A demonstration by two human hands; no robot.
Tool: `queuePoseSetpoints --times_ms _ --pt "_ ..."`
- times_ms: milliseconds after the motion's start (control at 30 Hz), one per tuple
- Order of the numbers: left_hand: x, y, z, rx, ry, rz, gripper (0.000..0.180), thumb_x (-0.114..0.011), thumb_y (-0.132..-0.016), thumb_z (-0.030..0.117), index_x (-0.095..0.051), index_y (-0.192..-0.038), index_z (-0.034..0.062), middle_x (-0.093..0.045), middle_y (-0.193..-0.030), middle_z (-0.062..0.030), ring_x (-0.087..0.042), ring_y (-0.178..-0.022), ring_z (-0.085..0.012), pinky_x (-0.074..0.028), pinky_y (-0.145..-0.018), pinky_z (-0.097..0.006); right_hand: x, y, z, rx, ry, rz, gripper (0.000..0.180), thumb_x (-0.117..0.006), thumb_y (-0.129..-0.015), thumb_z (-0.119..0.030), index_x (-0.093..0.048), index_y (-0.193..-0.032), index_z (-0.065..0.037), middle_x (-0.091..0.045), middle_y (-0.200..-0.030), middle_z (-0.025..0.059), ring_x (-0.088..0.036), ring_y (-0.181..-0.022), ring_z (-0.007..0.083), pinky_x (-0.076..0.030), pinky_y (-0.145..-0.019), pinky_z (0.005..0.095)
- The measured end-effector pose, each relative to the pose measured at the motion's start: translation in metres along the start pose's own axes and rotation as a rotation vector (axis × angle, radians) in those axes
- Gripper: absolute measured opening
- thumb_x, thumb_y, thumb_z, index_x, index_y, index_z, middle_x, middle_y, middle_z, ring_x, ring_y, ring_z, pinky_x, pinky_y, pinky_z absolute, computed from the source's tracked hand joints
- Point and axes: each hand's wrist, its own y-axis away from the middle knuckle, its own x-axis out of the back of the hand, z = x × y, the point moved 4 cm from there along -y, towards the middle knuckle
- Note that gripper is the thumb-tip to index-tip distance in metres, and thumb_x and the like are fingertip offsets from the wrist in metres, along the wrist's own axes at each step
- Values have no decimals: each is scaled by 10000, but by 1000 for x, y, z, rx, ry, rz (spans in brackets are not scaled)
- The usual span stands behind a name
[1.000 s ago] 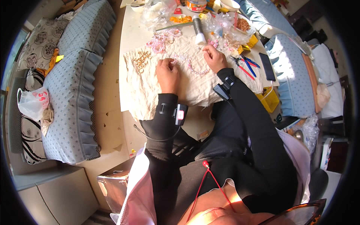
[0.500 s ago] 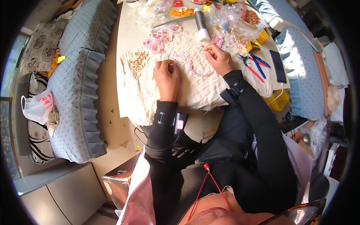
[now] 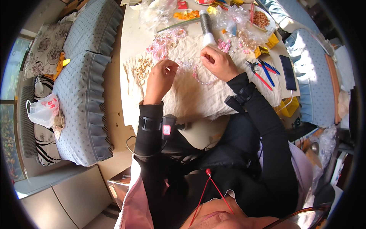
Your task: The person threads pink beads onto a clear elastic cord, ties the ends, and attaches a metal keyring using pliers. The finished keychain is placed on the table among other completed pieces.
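Note:
My left hand (image 3: 160, 79) is raised over the cream cloth (image 3: 183, 97), its thumb and fingers pinched together; whatever they hold is too fine to make out. Just left of it lies a pile of gold rings (image 3: 142, 72). My right hand (image 3: 220, 65) is also closed in a pinch, with its fingertips turned toward the left hand and their contents hidden. Below and between the hands, a curved strand of pink and clear beads (image 3: 204, 81) rests on the cloth. More pink bead strands (image 3: 162, 46) are heaped beyond the left hand.
Red- and blue-handled pliers (image 3: 263, 72) and a phone (image 3: 287, 72) lie to the right. A wire spool (image 3: 206, 24), loose pink beads (image 3: 224, 45), plastic bags (image 3: 156, 14) and a plate of nuts (image 3: 260, 21) stand at the back. A blue-covered sofa (image 3: 82, 103) is on the left.
My left hand has shifted left and turned, drawing away from the right one. My right hand has moved slightly left and rotated, fingertips still together. The whole view has shifted a little.

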Motion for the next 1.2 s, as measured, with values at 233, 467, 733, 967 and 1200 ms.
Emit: queuePoseSetpoints --times_ms 233,467,733,967,1200 --pt "-18 -56 -18 -10 163 14 137 -633 -956 3 -753 -1021 6 -710 -880 -47 -635 -769 -119 -527 -737 -278 -6 9 7 -105 -124 -20 100 -693 -921 -28 -596 -948 -23 -576 -806 63 -585 -688 171 -499 -641 317" --pt "-37 -63 -39 94 628 7 154 -593 -978 -31 -729 -1037 10 -671 -880 -9 -601 -780 -94 -508 -730 -253 -13 6 2 -23 29 -85 134 -698 -875 -32 -574 -927 -48 -624 -835 87 -663 -697 250 -549 -647 374" --pt "-39 -59 -43 112 512 -22 146 -578 -1025 -9 -712 -1080 3 -686 -955 -6 -611 -868 -79 -505 -788 -236 -16 3 -2 28 96 -97 152 -708 -865 -31 -569 -915 -65 -606 -811 70 -647 -662 238 -542 -617 369" --pt "-38 -59 -42 148 479 -49 149 -570 -1048 3 -713 -1087 6 -692 -975 2 -611 -893 -64 -515 -792 -230 -17 3 -4 7 135 -112 160 -709 -857 -34 -563 -910 -73 -601 -807 66 -647 -680 259 -541 -626 385" --pt "-35 -59 -30 26 469 -23 131 -662 -911 -33 -744 -1000 15 -641 -848 -11 -601 -772 -89 -505 -674 -256 -18 2 -4 -7 162 -118 135 -716 -856 -51 -594 -903 -83 -606 -823 66 -663 -718 281 -544 -643 392"
